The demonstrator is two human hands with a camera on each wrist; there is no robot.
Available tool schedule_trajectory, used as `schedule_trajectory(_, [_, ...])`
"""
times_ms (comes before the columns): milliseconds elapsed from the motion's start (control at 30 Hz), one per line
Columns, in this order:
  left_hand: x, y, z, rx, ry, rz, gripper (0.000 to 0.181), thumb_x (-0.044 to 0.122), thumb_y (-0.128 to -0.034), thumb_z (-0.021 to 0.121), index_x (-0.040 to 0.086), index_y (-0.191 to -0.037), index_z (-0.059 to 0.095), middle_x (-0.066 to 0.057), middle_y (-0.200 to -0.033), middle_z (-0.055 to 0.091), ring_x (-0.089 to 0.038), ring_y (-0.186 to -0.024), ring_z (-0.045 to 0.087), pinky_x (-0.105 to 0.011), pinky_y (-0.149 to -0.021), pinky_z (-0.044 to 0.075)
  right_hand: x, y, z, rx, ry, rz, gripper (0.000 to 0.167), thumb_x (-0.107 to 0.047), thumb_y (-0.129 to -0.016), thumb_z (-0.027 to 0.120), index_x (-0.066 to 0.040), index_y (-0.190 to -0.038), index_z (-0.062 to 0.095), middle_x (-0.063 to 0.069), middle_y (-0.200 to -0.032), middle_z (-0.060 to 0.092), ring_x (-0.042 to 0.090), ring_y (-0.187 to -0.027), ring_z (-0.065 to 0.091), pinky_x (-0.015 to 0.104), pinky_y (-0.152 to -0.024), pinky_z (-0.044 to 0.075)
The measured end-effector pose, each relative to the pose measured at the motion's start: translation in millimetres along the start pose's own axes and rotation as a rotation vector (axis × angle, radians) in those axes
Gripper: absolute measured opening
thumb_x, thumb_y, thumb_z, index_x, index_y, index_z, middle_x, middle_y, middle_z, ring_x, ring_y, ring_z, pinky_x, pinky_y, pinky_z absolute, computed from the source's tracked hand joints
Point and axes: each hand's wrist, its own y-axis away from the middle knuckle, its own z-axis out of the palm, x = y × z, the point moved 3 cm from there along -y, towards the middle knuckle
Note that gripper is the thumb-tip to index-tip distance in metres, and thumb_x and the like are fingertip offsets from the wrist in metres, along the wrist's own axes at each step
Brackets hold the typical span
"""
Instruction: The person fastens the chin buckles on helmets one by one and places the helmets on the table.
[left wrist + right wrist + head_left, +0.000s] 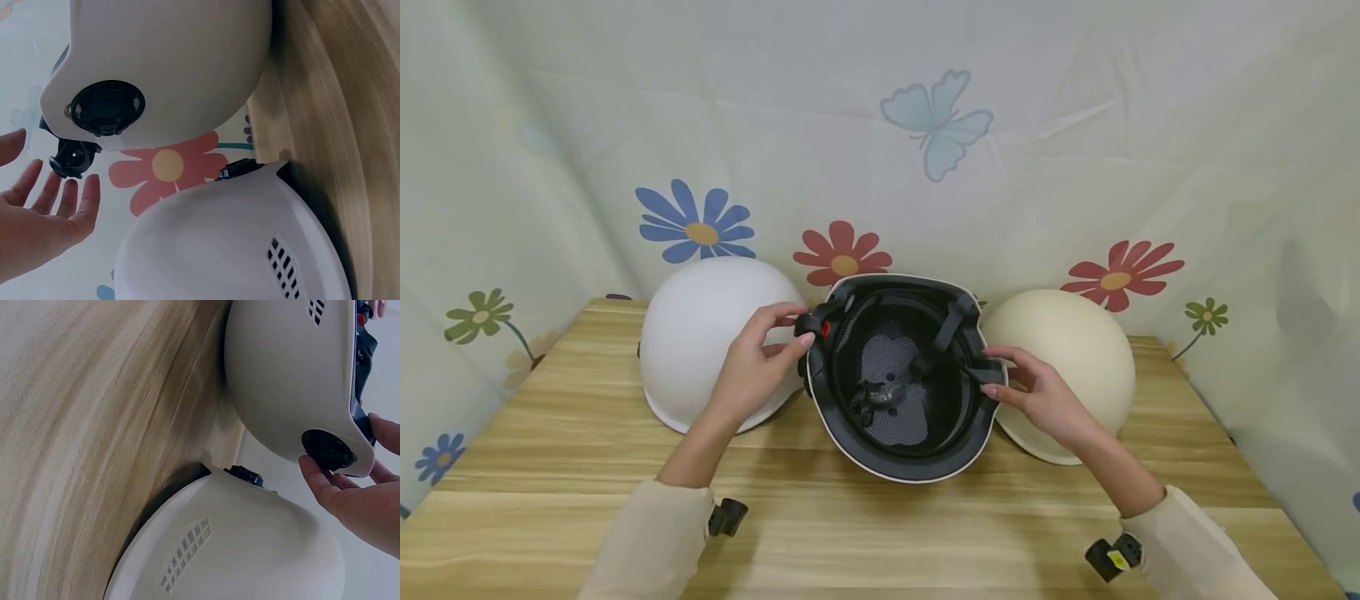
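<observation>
A white helmet lies upside down between my hands, its black padded inside facing up toward me. Black straps and a dark fitting show inside it. At its left edge, my left hand is beside a black clip; in the left wrist view the fingers are spread and gently curved, with fingertips close to the clip. Contact there is hard to tell. My right hand grips the right rim, thumb on the inner edge and fingers outside by a round black knob.
Behind my left hand stands a white helmet, dome up. A cream helmet stands dome up behind my right hand. All are on a wood-grain table, with a flower-printed cloth hanging behind.
</observation>
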Motion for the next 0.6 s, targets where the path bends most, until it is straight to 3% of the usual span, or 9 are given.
schedule_trajectory(167, [1.9, -2.8, 4.1, -0.067, -0.065, 0.060, 0.037, 0.016, -0.0869, 0.064, 0.007, -0.122, 0.055, -0.009, -0.129, 0.045, -0.024, -0.119, 0.039, -0.045, -0.087, 0.045, 2.0, 0.7, 0.8, -0.001, 0.004, -0.003, 0.048, -0.003, -0.086, 0.061, 0.000, -0.130, 0.043, 0.019, -0.128, 0.044, 0.029, -0.103, 0.053, 0.023, -0.081, 0.047])
schedule_trajectory(300, [1.6, -2.1, 5.9, -0.107, -0.109, 0.037, 0.040, 0.018, -0.0866, 0.064, 0.006, -0.123, 0.054, -0.011, -0.131, 0.044, -0.025, -0.120, 0.037, -0.045, -0.087, 0.046, 1.0, 1.5, 1.3, -0.004, 0.002, -0.010, 0.048, -0.002, -0.086, 0.061, 0.001, -0.130, 0.043, 0.019, -0.128, 0.043, 0.029, -0.103, 0.053, 0.023, -0.081, 0.047])
schedule_trajectory(600, [-7.4, 1.9, 1.8, -0.129, -0.104, -0.007, 0.041, 0.020, -0.0856, 0.065, 0.006, -0.122, 0.054, -0.011, -0.124, 0.046, -0.024, -0.109, 0.042, -0.043, -0.086, 0.047, -1.3, 1.1, 2.3, -0.007, 0.006, -0.019, 0.048, -0.001, -0.086, 0.061, 0.000, -0.130, 0.043, 0.019, -0.130, 0.042, 0.029, -0.102, 0.052, 0.024, -0.080, 0.048])
